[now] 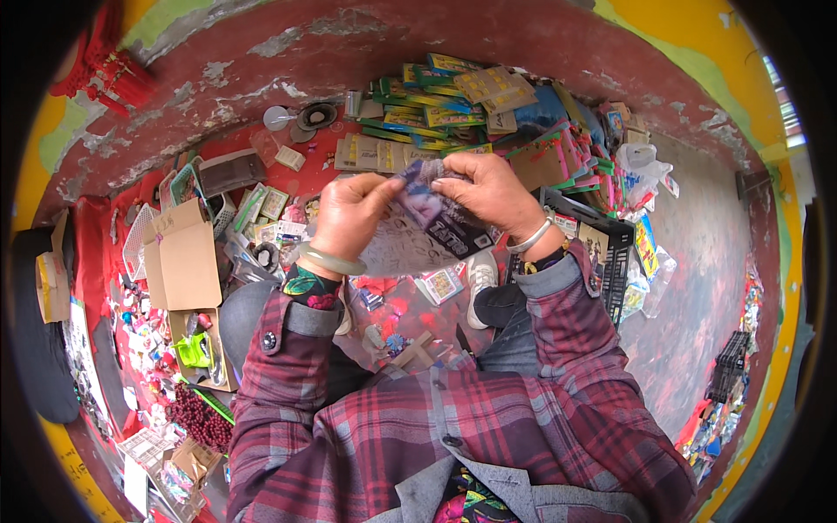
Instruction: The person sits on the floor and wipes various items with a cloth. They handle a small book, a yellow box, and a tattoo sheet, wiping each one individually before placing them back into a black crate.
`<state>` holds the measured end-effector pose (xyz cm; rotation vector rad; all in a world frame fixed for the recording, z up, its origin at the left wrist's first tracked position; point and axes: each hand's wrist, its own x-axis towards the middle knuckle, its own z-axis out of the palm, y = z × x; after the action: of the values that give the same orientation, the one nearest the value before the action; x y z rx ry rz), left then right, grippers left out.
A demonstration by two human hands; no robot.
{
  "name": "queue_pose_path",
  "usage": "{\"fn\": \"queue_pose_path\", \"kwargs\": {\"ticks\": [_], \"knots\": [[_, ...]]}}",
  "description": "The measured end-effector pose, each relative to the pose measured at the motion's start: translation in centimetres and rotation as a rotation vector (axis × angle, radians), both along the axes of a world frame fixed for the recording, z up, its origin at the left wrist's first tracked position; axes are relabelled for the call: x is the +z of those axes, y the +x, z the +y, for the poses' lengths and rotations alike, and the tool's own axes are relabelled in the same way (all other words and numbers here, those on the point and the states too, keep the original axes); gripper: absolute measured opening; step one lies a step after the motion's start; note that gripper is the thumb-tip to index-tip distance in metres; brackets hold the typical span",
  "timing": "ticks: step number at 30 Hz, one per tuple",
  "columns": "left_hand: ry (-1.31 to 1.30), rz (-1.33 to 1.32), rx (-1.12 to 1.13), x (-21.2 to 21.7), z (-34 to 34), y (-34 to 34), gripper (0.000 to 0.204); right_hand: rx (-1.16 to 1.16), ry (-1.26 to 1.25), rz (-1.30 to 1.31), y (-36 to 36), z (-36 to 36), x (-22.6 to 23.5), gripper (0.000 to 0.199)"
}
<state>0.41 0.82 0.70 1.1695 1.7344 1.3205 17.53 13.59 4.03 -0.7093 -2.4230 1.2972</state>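
Observation:
In front of me, both hands hold up a dark purple printed packet (427,209) with a picture on its front. My left hand (349,218) pinches its left upper edge between thumb and fingers. My right hand (497,193) is closed on the upper right part, its thumb pressed against the front. Below the packet appears a pale grey sheet (388,247) with dark marks; whether it is joined to the packet, I cannot tell. Between my legs lies a small framed picture card (441,284) among loose bits.
Yellow and green flat boxes (427,109) are heaped by the far wall. At the right stands a black crate (615,235) beside white plastic bags (643,174). An opened cardboard box (185,253) is on the left, with dark red beads (199,417) nearer me.

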Motion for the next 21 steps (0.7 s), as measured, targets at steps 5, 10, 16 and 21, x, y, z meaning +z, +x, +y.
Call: {"fn": "queue_pose_path", "kwargs": {"ticks": [5, 10, 16, 21], "knots": [[0.062, -0.35, 0.187, 0.9, -0.3, -2.3, 0.023, -0.125, 0.065, 0.134, 2.2, 2.0, -0.3, 0.017], [-0.012, -0.457, 0.22, 0.6, -0.3, -3.6, 0.023, -0.249, -0.42, 0.299, 4.2, 4.1, 0.5, 0.023], [0.013, -0.073, 0.102, -1.1, 0.2, -0.3, 0.024, 0.066, -0.119, 0.186, 1.7, 1.6, -0.8, 0.027], [0.114, 0.092, 0.104, -1.2, 0.4, 1.0, 0.021, 0.009, -0.009, 0.018, -0.2, 0.2, -2.9, 0.026]]}}
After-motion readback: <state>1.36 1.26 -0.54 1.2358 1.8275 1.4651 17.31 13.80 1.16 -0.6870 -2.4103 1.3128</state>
